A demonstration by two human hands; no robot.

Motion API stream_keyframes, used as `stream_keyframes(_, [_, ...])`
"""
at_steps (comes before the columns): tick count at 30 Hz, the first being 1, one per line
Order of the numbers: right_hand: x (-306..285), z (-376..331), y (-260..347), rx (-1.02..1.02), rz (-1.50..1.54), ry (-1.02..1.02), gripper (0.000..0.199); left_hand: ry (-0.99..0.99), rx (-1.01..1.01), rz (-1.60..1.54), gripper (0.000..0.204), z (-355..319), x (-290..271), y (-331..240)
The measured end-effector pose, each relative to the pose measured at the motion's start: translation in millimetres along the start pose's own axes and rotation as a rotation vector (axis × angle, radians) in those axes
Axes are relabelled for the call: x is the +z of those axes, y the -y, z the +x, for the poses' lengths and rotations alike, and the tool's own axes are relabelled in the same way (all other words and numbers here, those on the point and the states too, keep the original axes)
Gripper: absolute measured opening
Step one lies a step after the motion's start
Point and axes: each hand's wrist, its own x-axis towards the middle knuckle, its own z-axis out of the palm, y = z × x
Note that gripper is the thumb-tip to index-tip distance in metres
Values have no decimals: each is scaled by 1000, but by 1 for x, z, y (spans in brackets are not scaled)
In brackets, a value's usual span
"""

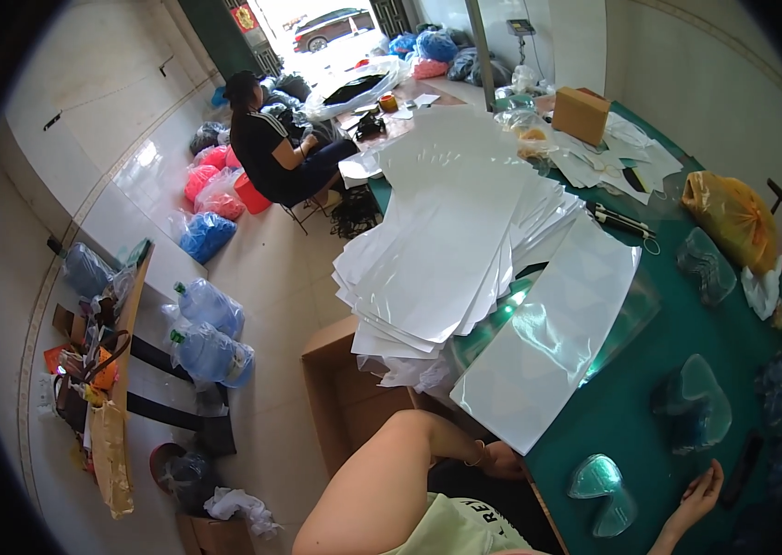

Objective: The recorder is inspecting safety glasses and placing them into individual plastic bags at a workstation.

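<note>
Dark lettering (484, 511) on pale green shirt (445, 529), red doorway sign (243, 18), illegible

Stretching out as a green counter (636, 421), carrying a fanned pile of white sheets (446, 240) and, just beside, one long glossy sheet (553, 342); bearing clear curved plastic shapes (698, 402) toward the right, holding a yellow bag (732, 217) beyond.

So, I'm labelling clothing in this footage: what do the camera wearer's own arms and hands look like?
Both the left hand and the right hand are ungloved. No sleeve covers the visible part of either arm. A thin bracelet circles the left wrist; none shows on the right. The shirt is pale green with dark lettering.
</note>
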Motion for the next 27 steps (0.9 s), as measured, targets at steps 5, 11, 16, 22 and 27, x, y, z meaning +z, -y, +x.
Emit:
stream_keyframes(5, [2, -1, 8, 5, -11, -11, 28, 16, 1, -33, 36, 9, 18, 32])
stream_keyframes(11, [-2, 4, -4, -15, -18, -10, 30, 2, 16, 25, 36, 10, 23, 34])
stream_keyframes(16, [1, 0, 6, -9, -24, 17, 30, -32, 7, -72, 36, 8, 19, 20])
stream_keyframes(22, [0, 1, 0, 8, -29, -13, 29, 6, -11, -14, 38, 5, 17, 23])
stream_keyframes(27, [0, 4, -3, 0, -20, -1, 29, 100, -53, 78, 36, 6, -6, -2])
